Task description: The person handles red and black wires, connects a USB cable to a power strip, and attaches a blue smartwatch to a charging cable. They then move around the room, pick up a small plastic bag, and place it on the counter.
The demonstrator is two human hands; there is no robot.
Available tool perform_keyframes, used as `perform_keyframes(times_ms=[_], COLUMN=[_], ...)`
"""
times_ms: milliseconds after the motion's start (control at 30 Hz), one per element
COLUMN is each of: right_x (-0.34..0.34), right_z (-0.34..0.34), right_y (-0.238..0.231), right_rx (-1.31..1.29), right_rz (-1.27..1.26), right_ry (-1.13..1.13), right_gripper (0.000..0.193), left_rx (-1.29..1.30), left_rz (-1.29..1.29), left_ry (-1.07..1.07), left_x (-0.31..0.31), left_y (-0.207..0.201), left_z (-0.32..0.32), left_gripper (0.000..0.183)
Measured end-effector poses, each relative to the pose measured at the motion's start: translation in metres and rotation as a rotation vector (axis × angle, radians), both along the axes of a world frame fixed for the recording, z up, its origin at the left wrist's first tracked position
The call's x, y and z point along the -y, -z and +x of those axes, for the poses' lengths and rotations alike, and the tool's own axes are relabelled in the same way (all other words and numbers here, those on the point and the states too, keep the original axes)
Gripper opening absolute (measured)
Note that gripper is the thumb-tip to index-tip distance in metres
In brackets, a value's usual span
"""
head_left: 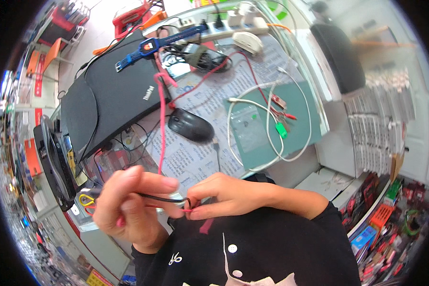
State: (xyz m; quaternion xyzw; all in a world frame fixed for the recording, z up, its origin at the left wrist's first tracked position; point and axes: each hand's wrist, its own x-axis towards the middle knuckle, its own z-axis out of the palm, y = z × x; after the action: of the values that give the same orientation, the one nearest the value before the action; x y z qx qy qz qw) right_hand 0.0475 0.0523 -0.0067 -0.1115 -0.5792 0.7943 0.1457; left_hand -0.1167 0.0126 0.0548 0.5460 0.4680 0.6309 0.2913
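Two digits, thumb and forefinger, of the right hand [229, 194] pinch a thin black cord [162, 198] and a thin pink-red cord [189, 210]; the left hand [136, 214] curls beside them, its grip's hold unclear. A clear flat plastic bag [247, 133] lies on the green rectangular mat [298, 102], contents indistinct.

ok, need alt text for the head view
A person's right grip pinches a thin dark cord that runs to the partly curled left grip, in front of a black shirt. Beyond are a closed black laptop with a blue-strapped watch lying across it, a black mouse and a green mat.
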Motion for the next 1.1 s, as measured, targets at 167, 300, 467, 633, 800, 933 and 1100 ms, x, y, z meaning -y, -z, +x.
perform_keyframes(times_ms=[167, 300, 467, 633, 800, 933, 1100], right_x=[0.019, 0.039, 0.06, 0.071, 0.055, 0.042, 0.041], right_z=[0.076, 0.143, 0.253, 0.352, 0.396, 0.403, 0.414], right_y=[-0.041, -0.055, -0.07, -0.075, -0.051, -0.035, -0.014], right_rx=[0.049, 0.117, -0.216, -0.004, 0.218, -0.128, -0.724], right_rz=[0.352, 0.277, 0.058, 0.198, 0.178, 0.042, -0.542], right_ry=[0.368, 0.345, 0.902, 1.083, 1.132, 1.034, 1.161], right_gripper=[0.019, 0.019, 0.029, 0.031, 0.024, 0.023, 0.03], left_rx=[0.014, -0.157, 0.06, 0.332, 0.109, 0.002, 0.361], left_rz=[0.194, 0.065, -0.126, -0.292, -0.457, -0.432, -0.599], left_ry=[-0.6, -0.27, 0.34, 0.297, 0.559, 0.76, 0.884], left_x=[-0.011, 0.0, 0.023, 0.026, 0.009, -0.011, -0.004], left_y=[-0.009, -0.002, 0.007, 0.013, 0.012, 0.039, 0.071], left_z=[0.001, 0.022, 0.085, 0.151, 0.258, 0.369, 0.428], left_gripper=[0.038, 0.035, 0.029, 0.043, 0.033, 0.055, 0.053])
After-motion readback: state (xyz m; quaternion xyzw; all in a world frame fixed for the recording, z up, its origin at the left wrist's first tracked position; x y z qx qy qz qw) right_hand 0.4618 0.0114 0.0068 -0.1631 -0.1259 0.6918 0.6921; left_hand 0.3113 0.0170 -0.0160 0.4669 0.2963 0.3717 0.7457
